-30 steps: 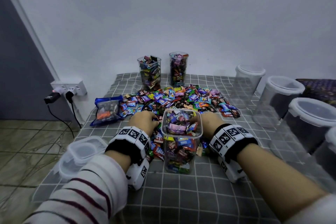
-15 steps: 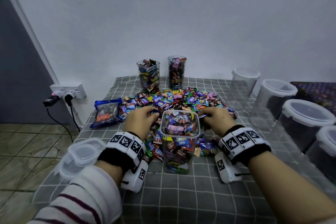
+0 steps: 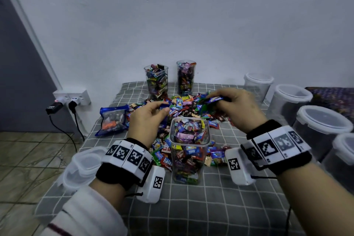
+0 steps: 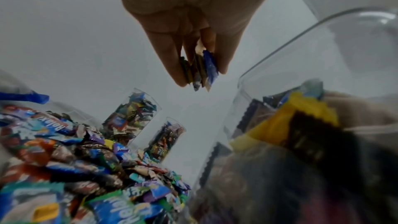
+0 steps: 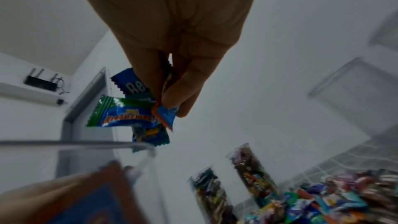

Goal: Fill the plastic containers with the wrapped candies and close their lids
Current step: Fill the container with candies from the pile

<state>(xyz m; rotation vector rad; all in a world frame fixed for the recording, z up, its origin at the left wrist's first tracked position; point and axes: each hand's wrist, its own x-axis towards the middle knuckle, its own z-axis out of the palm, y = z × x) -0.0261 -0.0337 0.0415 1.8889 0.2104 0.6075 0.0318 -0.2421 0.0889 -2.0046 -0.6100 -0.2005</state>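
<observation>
Both handfuls look ready to go into the square container (image 3: 188,147), which stands near the front middle of the tabletop (image 3: 210,207), lidless and nearly brimful. My judgement: bring each hand directly above the mouth before letting go, drop low, and release one hand at a time so nothing spills over the rim. The left hand (image 3: 147,119) hovers beside the container's left rim, fingertips pinching a small stack of candies (image 4: 199,72). The right hand (image 3: 235,107) is raised beyond the right rim, fingers clamped on several blue and green wrapped candies (image 5: 137,113). The loose candy pile (image 3: 183,107) lies behind the container, toward the back edge.
</observation>
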